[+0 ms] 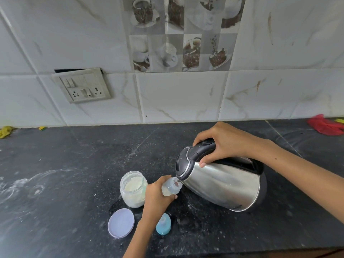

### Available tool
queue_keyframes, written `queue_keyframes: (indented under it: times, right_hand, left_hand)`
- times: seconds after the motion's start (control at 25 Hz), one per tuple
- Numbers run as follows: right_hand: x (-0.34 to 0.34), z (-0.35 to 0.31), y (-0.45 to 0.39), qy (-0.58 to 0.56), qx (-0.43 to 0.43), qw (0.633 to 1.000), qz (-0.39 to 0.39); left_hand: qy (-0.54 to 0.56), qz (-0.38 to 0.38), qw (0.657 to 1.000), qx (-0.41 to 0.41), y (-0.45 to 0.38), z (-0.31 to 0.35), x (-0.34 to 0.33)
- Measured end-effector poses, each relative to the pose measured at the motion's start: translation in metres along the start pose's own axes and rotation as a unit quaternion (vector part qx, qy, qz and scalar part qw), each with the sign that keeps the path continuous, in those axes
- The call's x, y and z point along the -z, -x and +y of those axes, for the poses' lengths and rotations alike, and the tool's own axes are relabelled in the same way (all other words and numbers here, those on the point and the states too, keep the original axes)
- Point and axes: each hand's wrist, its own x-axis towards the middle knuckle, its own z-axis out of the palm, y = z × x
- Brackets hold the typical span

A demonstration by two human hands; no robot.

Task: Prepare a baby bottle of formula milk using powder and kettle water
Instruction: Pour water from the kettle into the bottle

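Note:
My right hand (226, 144) grips the black handle of a steel kettle (223, 185), which is tipped to the left with its spout over the mouth of a small clear baby bottle (172, 187). My left hand (158, 198) is wrapped around that bottle and holds it tilted toward the spout, just above the black counter (74, 174). Pale liquid shows inside the bottle. An open glass jar of white powder (133, 189) stands just left of my left hand. The jar's lilac lid (121, 223) lies in front of it, and the bottle's blue teat cap (163, 225) rests beside my left wrist.
The counter carries white powder smears at the left. A tiled wall with a switch and socket plate (81, 85) rises behind. A red cloth (324, 126) lies at the far right, a yellow-green scrap (5, 131) at the far left. The counter's front edge runs along the bottom right.

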Motion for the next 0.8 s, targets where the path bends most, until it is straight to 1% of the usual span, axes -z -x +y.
queue_keyframes:
  times: [0.2, 0.8]
  right_hand:
    - [-0.001, -0.005, -0.005, 0.009, -0.003, 1.0, -0.028]
    - [0.007, -0.012, -0.009, 0.016, -0.01, 0.998, -0.055]
  left_hand:
    - [-0.002, -0.007, 1.0, 0.001, 0.001, -0.004, 0.0]
    - [0.026, -0.011, 0.999, 0.023, 0.003, -0.01, -0.004]
